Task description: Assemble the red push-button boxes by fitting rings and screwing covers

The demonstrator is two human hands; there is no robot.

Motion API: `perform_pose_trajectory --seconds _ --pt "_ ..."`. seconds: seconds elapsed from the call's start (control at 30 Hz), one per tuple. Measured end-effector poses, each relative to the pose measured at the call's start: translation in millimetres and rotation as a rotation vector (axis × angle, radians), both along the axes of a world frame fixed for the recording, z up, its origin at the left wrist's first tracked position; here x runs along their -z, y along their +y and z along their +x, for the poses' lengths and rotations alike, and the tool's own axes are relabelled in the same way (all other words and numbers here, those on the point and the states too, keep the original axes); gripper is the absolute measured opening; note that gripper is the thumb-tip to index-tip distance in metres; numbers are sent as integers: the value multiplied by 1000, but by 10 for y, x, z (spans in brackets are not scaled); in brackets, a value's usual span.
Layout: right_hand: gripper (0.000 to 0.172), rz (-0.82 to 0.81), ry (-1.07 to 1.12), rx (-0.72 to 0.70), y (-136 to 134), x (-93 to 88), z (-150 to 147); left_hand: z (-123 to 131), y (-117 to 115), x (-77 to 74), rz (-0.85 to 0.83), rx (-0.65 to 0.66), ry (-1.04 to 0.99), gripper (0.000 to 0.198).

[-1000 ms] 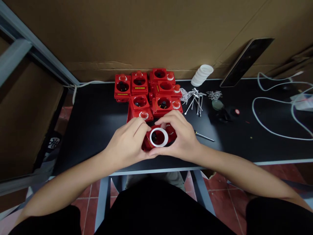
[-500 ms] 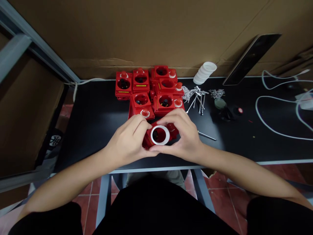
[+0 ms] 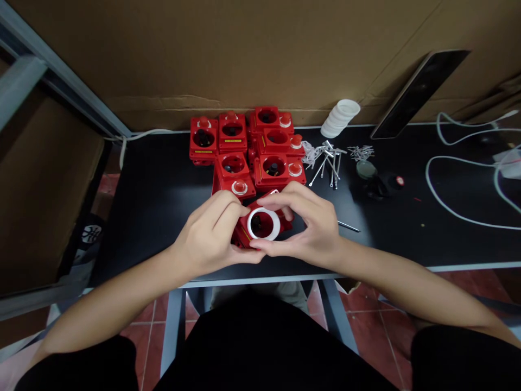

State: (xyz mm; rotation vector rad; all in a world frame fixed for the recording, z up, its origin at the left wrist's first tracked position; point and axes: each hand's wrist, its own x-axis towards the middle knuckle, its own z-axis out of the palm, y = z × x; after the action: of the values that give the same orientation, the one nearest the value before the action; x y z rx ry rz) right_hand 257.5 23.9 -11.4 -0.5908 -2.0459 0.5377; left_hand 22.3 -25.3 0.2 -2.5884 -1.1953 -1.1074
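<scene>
A white ring (image 3: 274,232) sits over the round opening of a red housing (image 3: 243,234) near the table's front edge. From the left, my left hand (image 3: 211,231) grips the housing and the ring's rim between bent fingers and thumb. My right hand (image 3: 311,225) curves round the right side, with its thumb at the ring's front edge and fingers at its back. Dark parts show inside the opening. The far side of the housing is partly covered by my right fingers.
Several red housings (image 3: 233,142) stand behind my hands. To their right are stacked white rings (image 3: 341,117), metal rods (image 3: 328,164), small screws (image 3: 360,152), a greenish disc (image 3: 366,169) and a screwdriver (image 3: 349,226). White cables (image 3: 459,215) lie at the right.
The ring and the housing have shifted slightly left and turned a little. My right fingers have moved, and more of the housing's back edge shows.
</scene>
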Motion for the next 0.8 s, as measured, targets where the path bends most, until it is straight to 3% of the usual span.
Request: perform_pose_trajectory --seconds 0.33,0.47,0.63,0.8 --pt "57 -42 -73 -66 40 -53 34 -14 13 10 5 35 -26 41" --pt "65 44 -118 -26 49 -86 42 -19 4 4 -14 13 -15 41" --pt "47 196 -170 102 31 -107 36 -20 9 18 4 -27 -2 35" --pt "44 109 -179 93 -24 -110 13 -26 16 48 46 -89 60 37"
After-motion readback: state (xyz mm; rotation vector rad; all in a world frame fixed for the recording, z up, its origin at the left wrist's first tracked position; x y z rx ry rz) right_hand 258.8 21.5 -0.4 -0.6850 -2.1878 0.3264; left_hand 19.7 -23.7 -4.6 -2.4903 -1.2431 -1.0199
